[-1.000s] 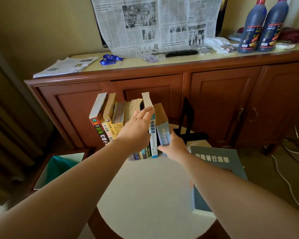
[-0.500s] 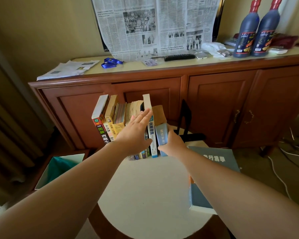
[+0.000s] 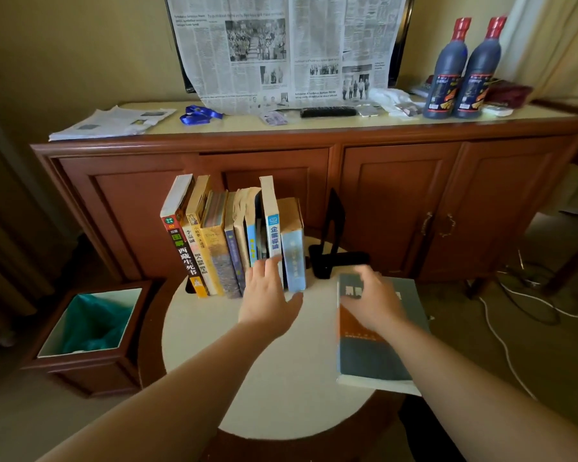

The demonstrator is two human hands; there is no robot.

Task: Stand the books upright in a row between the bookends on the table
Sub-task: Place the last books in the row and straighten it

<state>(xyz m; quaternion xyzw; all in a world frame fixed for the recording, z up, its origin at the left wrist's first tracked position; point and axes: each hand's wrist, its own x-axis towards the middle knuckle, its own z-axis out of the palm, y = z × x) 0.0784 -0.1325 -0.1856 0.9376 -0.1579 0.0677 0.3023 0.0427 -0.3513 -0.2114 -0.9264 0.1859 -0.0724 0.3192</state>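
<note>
The left hand [image 3: 268, 300], fingers straight, is laid against the spines of the row of books [image 3: 234, 241], which stands upright near the far edge of the round table [image 3: 281, 388]. The blurred right hand [image 3: 372, 303] is placed on the flat grey-blue book [image 3: 374, 358]; its grip apparently is loose. A gap is left between the row and the black bookend [image 3: 331, 241]. The book's long axis runs toward the viewer.

A single head-worn view is given, looking forward and steeply down from close behind the left hand [image 3: 268, 305] and right hand [image 3: 374, 305]. The round table [image 3: 281, 388] is seen beneath both hands, and the wooden cabinet [image 3: 397, 195] is faced just beyond them.
</note>
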